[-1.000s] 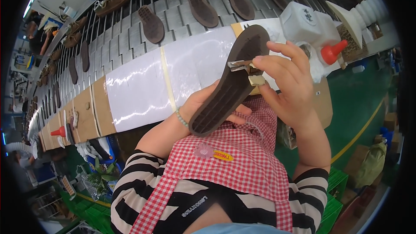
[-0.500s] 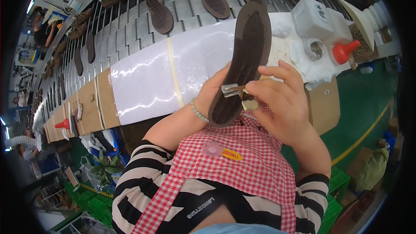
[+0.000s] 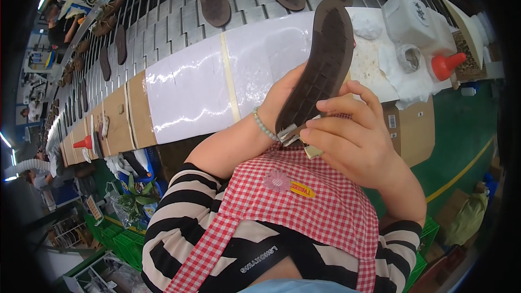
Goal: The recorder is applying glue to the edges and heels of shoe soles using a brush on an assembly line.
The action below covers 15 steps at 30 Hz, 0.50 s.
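Note:
A dark brown shoe sole is held up at a slant in front of me, its hollowed, gridded face showing. My left hand grips its left edge from behind, and most of those fingers are hidden by the sole. Pinched in my right hand is a small brush-like tool with a pale, narrow head. The head is at the sole's near end and seems to touch it. A cream-coloured block shows beneath the right fingertips; I cannot tell whether it belongs to the tool.
More soles lie on the slatted metal conveyor beyond the white-covered bench. At the right stand a white jug, a small jar and a red-nozzled bottle. Green crates sit on the floor at left.
The tool's pale head has slid down the sole to its near end, my right hand going with it. The sole is still in my left hand, and the whole view has shifted slightly.

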Each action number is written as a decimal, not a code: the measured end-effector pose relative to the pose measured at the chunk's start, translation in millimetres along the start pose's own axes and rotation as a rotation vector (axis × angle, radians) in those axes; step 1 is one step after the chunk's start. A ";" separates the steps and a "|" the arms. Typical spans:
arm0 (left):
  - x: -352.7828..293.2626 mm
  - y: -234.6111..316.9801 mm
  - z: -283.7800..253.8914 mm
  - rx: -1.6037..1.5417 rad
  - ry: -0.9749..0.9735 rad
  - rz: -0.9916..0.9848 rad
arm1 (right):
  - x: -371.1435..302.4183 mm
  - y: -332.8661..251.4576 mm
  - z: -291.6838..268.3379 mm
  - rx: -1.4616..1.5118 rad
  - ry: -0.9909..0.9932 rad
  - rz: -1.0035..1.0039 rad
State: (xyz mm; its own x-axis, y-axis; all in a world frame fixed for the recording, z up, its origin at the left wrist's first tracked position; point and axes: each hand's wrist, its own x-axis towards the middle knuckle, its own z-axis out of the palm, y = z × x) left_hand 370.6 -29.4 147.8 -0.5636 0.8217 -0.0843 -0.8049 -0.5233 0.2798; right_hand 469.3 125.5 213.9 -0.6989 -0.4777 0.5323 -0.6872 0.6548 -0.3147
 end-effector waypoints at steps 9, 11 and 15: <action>-1.7 1.6 -11.5 -0.256 -0.159 -0.220 | 3.0 -4.1 -17.4 -0.061 -0.120 -0.090; -2.3 1.4 -10.2 -0.278 -0.190 -0.237 | 3.9 -7.5 -27.2 -0.097 -0.141 -0.059; -4.3 4.9 5.1 -0.177 -0.055 -0.140 | -2.2 -8.7 -31.6 -0.283 -0.032 0.060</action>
State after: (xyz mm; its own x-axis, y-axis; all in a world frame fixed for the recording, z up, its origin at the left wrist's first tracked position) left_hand 370.0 -34.4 154.4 -0.4375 0.8974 -0.0568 -0.8971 -0.4312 0.0968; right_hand 483.1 139.4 240.3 -0.7453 -0.4487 0.4931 -0.5651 0.8176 -0.1103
